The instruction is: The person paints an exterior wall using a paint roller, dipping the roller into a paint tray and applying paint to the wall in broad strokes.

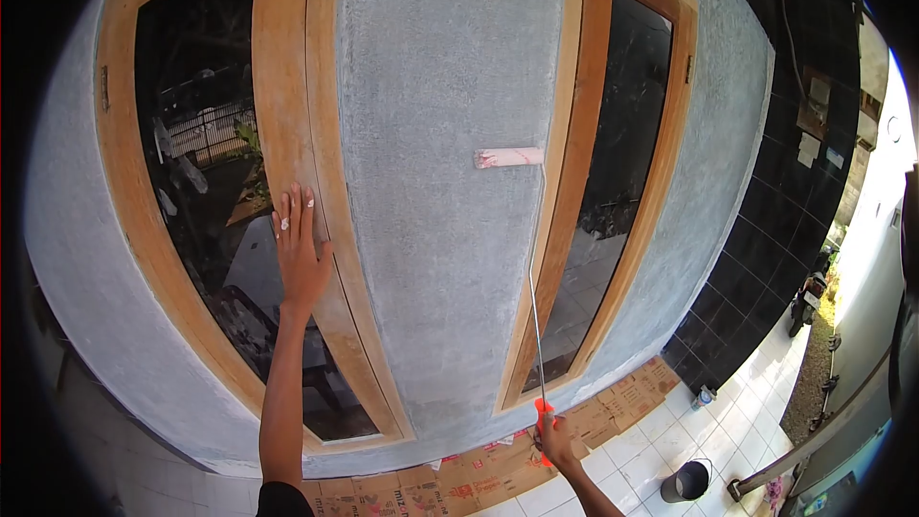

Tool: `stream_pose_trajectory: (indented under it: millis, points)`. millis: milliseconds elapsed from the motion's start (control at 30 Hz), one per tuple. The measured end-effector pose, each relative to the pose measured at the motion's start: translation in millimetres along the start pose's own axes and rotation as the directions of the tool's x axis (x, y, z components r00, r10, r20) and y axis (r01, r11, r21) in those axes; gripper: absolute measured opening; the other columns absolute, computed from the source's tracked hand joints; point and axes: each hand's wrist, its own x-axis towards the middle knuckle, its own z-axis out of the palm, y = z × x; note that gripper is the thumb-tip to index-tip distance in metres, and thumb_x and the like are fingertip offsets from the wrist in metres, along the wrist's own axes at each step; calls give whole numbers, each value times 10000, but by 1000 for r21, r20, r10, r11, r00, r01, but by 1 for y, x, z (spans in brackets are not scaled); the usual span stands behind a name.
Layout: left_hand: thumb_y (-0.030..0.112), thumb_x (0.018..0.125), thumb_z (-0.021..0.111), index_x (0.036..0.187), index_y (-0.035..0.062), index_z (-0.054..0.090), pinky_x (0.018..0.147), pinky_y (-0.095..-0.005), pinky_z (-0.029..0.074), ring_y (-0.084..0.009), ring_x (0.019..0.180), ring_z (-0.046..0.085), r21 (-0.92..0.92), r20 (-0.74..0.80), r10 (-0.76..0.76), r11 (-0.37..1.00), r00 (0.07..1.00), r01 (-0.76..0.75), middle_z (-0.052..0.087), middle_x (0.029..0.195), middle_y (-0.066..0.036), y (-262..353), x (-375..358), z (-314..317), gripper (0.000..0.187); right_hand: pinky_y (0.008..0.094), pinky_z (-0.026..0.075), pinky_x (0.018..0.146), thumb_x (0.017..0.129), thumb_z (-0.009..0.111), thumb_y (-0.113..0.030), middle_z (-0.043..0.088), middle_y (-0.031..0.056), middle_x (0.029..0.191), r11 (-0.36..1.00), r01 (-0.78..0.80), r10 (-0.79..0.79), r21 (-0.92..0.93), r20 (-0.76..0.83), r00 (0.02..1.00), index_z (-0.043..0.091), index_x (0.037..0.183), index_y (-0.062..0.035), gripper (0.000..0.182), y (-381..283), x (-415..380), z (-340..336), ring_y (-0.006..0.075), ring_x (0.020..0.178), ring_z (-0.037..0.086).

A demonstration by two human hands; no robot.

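My right hand (555,436) is wrapped round the orange handle of a paint roller (507,158). Its long thin metal rod rises to a pale roller sleeve with pinkish-red streaks, which lies level against the grey wall (445,67) close to the right window's frame. My left hand (302,249) rests flat on the wooden frame (287,86) of the left window, fingers stretched upward. White paint spots mark its fingertips.
Flattened cardboard (479,474) lies along the foot of the wall on white floor tiles (641,464). A dark bucket (685,482) and a small can (705,396) stand at the lower right. Black wall tiles (766,249) flank the grey wall. A motorcycle (809,302) is parked beyond.
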Motion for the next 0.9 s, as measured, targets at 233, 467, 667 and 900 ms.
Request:
stream_pose_trajectory:
  millis: [233,467,667,900]
  points:
    - [-7,707,533,1450,114,213,1142,-480,68,-296,1407,94,1,-18,7,1000,1000,-7,164,1515,-84,0,0,3,819,240,278,336,929,304,-597,379,3,470,989,125,-129,-78,-49,990,407,591,-57,645,-194,70,21,93,363,380]
    - [-3,706,551,1449,114,217,1142,-480,72,-298,1405,101,4,-12,-8,1000,1000,8,163,1515,-82,1,-2,3,823,241,315,352,922,331,-599,399,11,475,987,145,-148,71,45,988,401,591,-62,635,-237,89,76,103,365,401]
    - [3,710,568,1452,121,210,1142,-476,72,-300,1404,103,-8,8,-13,1000,1000,13,159,1517,-80,0,-5,1,832,255,330,416,918,402,-564,425,-7,495,992,75,-86,102,107,991,426,590,-68,595,-34,23,98,79,445,425]
    - [9,716,569,1454,126,207,1144,-469,65,-303,1404,98,0,41,-15,1000,999,15,157,1518,-78,-1,-5,1,830,277,349,438,913,391,-575,457,14,514,998,38,-43,56,91,995,467,605,-34,627,-3,-5,95,98,478,458]
